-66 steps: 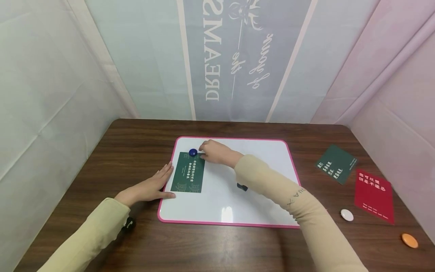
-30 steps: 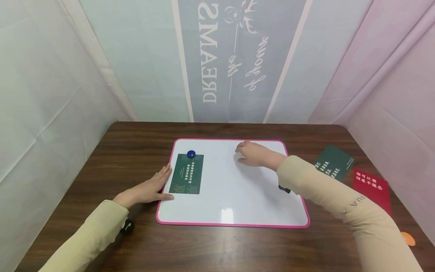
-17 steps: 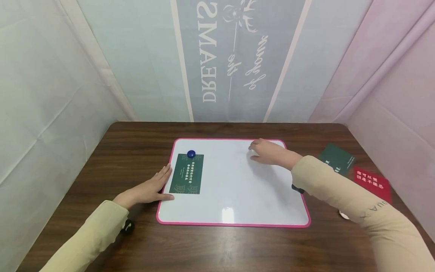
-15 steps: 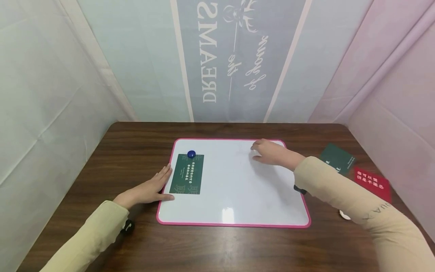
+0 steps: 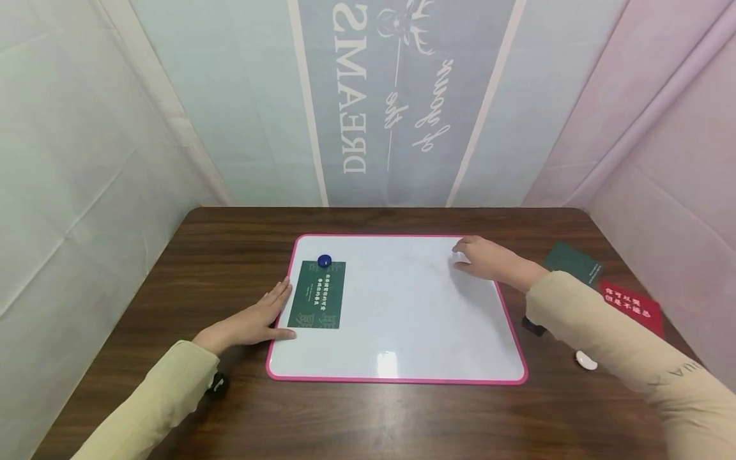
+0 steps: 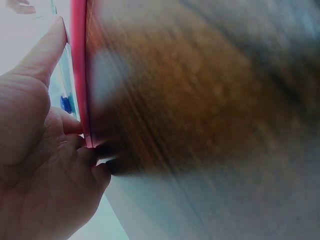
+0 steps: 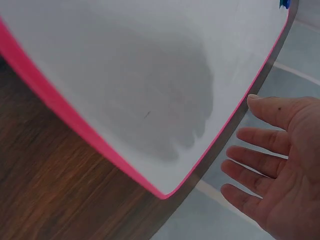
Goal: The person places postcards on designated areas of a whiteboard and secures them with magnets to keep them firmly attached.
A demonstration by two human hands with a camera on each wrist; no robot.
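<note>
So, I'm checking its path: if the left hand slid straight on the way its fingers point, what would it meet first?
The left hand already rests against the whiteboard's pink rim; straight on, its fingers would probably ride onto the green card, just beyond.

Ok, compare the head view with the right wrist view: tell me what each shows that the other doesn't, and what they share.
Only the head view shows the left hand resting flat at the whiteboard's left edge, the green card pinned by the blue magnet, and, on the table to the right, a second green card, a red card and a white magnet. Only the right wrist view shows the right hand's palm with spread fingers, and its shadow on the board. Both show the pink-framed whiteboard and the right hand, holding nothing.
</note>
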